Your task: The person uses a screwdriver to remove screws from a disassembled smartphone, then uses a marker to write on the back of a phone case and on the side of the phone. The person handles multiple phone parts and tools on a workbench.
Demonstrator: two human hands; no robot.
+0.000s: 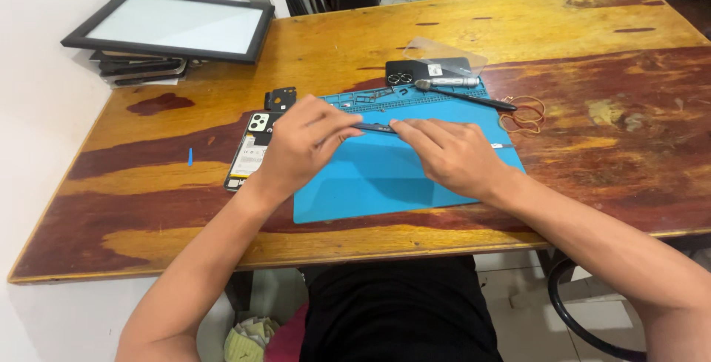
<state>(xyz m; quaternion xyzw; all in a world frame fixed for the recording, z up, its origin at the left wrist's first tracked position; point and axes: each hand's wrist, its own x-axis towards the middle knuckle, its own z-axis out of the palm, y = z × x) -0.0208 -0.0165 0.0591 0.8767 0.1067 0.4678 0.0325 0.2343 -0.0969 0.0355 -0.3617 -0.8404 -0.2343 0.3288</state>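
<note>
Blue mat (385, 177) is lying on the wooden desk (518, 29). Left hand (300, 143) and right hand (444, 155) are both pinching a thin dark strip (375, 127) between fingertips, holding it just above the mat's upper half. Opened phone (250, 153) is lying just left of the mat, beside the left hand. Screwdriver (463, 95) is resting along the mat's top edge, rubber bands (524, 112) sitting just right of it.
</note>
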